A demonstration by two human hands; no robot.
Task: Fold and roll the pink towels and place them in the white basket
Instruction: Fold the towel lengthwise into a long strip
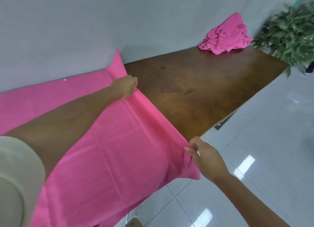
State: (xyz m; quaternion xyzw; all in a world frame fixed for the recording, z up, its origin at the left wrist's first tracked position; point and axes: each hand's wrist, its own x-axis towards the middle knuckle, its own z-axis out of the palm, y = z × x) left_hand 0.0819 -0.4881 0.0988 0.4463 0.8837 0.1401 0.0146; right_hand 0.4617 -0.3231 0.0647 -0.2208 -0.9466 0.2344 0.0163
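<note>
Brown desk (pixel 195 90) under spread pink towel (pixel 110 150), edge pinched by left hand (pixel 125 89) and right hand (pixel 206 156) fingers (pixel 188 148), taut for folding.

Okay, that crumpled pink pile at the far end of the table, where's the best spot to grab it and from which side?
Judging by its shape, take the crumpled pink pile at its raised peak, from above. It sits heaped on the table against the wall, with a plant close on its right, so the top and near side are freest. Its loose folds should bunch easily between the fingers.
</note>
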